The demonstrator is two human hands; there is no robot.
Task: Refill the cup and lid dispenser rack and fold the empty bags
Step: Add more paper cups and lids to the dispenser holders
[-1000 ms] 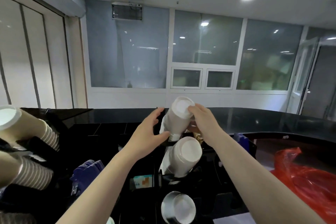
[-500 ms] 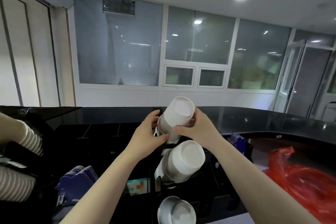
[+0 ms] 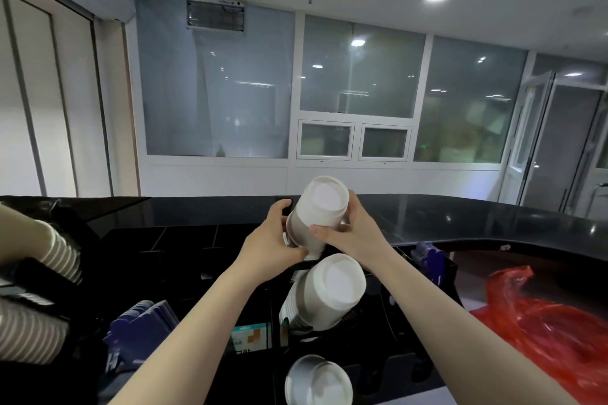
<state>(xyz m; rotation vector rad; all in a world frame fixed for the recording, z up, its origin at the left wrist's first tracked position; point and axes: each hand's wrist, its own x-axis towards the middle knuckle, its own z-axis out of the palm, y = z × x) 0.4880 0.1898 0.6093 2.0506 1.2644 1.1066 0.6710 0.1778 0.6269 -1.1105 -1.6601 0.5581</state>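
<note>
A stack of white paper cups [image 3: 317, 210] lies tilted in the top slot of the black dispenser rack [image 3: 378, 348], its base facing me. My left hand [image 3: 273, 242] grips its left side and my right hand [image 3: 348, 232] holds its right side, thumb across the front. Below it a second cup stack [image 3: 329, 293] fills the middle slot, and a third stack [image 3: 320, 381] pokes out of the bottom slot. The slots' insides are hidden.
Striped brown cup stacks [image 3: 39, 273] stick out of another rack at the left edge. Blue sleeves [image 3: 141, 325] sit left of the rack and more blue items [image 3: 427, 256] to its right. A crumpled red plastic bag [image 3: 552, 322] lies at the right. A black counter [image 3: 460, 217] curves behind.
Both hands have closed around the top cup stack and its base has tipped a little higher. The camera has shifted right, so the striped cups sit further left.
</note>
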